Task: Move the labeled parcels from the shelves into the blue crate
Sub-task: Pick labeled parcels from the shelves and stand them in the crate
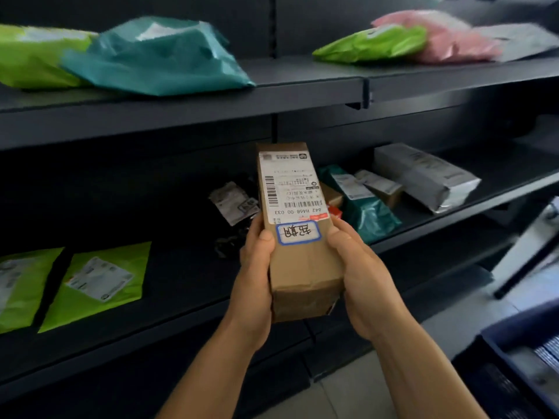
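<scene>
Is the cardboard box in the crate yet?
Not yet. Both the left hand and right hand hold the box before the shelves; the crate sits lower right.

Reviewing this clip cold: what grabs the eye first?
A brown cardboard box held upright at centre frame by the left hand and right hand, its shipping label facing the camera. Behind it, bright green and teal bags lie on dark shelves.
</scene>
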`<state>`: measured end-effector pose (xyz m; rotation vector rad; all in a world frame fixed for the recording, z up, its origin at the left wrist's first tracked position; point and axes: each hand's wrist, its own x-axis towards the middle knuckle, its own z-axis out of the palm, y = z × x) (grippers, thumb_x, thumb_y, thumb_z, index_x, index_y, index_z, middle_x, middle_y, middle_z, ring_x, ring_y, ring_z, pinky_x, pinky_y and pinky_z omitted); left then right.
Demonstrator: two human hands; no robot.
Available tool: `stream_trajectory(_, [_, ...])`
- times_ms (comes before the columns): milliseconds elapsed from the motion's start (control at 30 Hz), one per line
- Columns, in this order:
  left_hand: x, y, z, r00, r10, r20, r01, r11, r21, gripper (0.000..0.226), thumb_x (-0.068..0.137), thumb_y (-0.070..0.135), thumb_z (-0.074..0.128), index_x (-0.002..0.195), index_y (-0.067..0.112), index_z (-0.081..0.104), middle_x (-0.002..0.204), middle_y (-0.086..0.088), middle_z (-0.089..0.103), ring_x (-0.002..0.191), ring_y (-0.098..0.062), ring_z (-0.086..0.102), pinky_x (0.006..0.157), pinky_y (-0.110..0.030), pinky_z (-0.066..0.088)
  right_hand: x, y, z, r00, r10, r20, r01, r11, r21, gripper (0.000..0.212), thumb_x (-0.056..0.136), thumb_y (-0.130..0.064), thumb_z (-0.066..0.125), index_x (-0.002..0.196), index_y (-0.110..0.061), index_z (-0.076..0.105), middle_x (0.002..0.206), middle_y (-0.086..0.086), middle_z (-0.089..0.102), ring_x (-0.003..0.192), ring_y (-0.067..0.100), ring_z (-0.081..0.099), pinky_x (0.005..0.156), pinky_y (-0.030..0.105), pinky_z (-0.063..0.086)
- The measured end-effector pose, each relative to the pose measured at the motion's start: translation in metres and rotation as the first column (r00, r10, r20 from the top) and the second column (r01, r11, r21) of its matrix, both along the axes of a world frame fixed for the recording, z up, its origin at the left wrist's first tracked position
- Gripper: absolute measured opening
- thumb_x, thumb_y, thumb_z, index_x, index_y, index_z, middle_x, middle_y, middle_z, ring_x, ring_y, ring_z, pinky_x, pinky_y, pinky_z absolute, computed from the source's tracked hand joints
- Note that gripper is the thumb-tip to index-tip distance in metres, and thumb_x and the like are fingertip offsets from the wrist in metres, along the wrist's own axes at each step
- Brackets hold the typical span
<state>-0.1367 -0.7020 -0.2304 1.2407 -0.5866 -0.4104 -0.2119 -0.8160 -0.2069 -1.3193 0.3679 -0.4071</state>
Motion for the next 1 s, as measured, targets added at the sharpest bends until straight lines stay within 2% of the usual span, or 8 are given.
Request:
stream_trajectory(167, [-0.033,-0.061,0.003,0.989,-0.142,-0.029,0.143,0.989,0.043,0.061,0.078,0.063,0.047,0.134,0.039,0.051,0.137,-0.002,0.057,0.128,-0.023,0.052,0.106,-0.048,0.04,-0.05,-0.046,-0.003,0.984,-0.176,-0.01,0.176,0.984,-0.014,0.024,0.099,-0.034,0.044,0.106,-0.042,0.066,0.103,-0.012,0.074,0.094,0.009,0.07,0.074,0.027,0.053])
stream_trajectory(367, [-0.089,-0.152,0.011,0.958,-0.277,-0.067,0.285,0.941,0.182,0.042,0.083,0.042,0.049,0.122,0.037,0.062,0.126,0.0,0.064,0.114,-0.018,0.063,0.095,-0.041,0.051,-0.126,-0.113,-0.012,0.921,-0.39,-0.016,0.39,0.921,-0.021,0.023,0.098,-0.029,0.046,0.11,-0.038,0.063,0.107,-0.009,0.072,0.097,0.011,0.069,0.083,0.033,0.056])
stream_trajectory(500, [-0.134,-0.214,0.015,0.935,-0.338,-0.105,0.354,0.89,0.287,0.03,0.095,0.012,0.042,0.107,0.023,0.068,0.101,0.002,0.075,0.086,-0.006,0.072,0.067,-0.02,0.055,-0.18,-0.161,-0.024,0.863,-0.505,-0.03,0.502,0.862,-0.066,0.024,0.092,-0.034,0.053,0.113,-0.043,0.059,0.111,-0.012,0.069,0.104,0.014,0.066,0.092,0.043,0.054])
stream_trajectory(633, [-0.18,-0.275,0.02,0.908,-0.412,-0.077,0.403,0.806,0.434,0.014,0.094,0.03,0.056,0.103,0.024,0.066,0.094,0.006,0.074,0.082,-0.007,0.071,0.063,-0.02,0.054,-0.232,-0.208,-0.035,0.825,-0.564,-0.041,0.557,0.823,-0.111,0.04,0.089,-0.037,0.058,0.127,-0.044,0.049,0.126,-0.008,0.059,0.11,0.016,0.062,0.091,0.042,0.055])
stream_trajectory(700, [-0.202,-0.309,0.02,0.878,-0.478,-0.018,0.419,0.751,0.51,0.032,0.081,0.046,0.068,0.106,0.026,0.066,0.102,0.004,0.073,0.09,-0.011,0.07,0.073,-0.026,0.058,-0.257,-0.229,-0.041,0.813,-0.578,-0.063,0.567,0.812,-0.136,0.051,0.081,-0.046,0.06,0.13,-0.048,0.044,0.133,-0.008,0.053,0.115,0.017,0.059,0.09,0.042,0.056])
stream_trajectory(800, [-0.239,-0.356,0.02,0.831,-0.548,0.091,0.367,0.665,0.65,0.083,0.054,0.067,0.074,0.12,0.018,0.056,0.106,0.006,0.069,0.093,-0.009,0.067,0.076,-0.03,0.058,-0.295,-0.26,-0.05,0.793,-0.599,-0.113,0.582,0.799,-0.152,0.066,0.07,-0.058,0.063,0.132,-0.051,0.041,0.137,-0.009,0.05,0.121,0.02,0.055,0.094,0.046,0.053])
stream_trajectory(900, [-0.279,-0.392,0.019,0.792,-0.594,0.143,0.33,0.613,0.718,0.084,0.058,0.06,0.079,0.113,0.016,0.035,0.093,0.014,0.053,0.083,0.0,0.054,0.063,-0.02,0.047,-0.334,-0.29,-0.061,0.765,-0.632,-0.125,0.629,0.775,-0.071,0.059,0.076,-0.049,0.059,0.134,-0.047,0.045,0.139,-0.008,0.051,0.125,0.021,0.054,0.099,0.046,0.049])
stream_trajectory(1000, [-0.316,-0.423,0.013,0.714,-0.666,0.214,0.314,0.579,0.752,0.077,0.059,0.056,0.082,0.109,0.017,0.039,0.092,0.013,0.05,0.081,0.001,0.05,0.061,-0.018,0.044,-0.371,-0.312,-0.069,0.735,-0.672,-0.088,0.678,0.732,0.068,0.04,0.098,-0.023,0.045,0.137,-0.03,0.049,0.13,0.001,0.061,0.114,0.019,0.063,0.091,0.037,0.055])
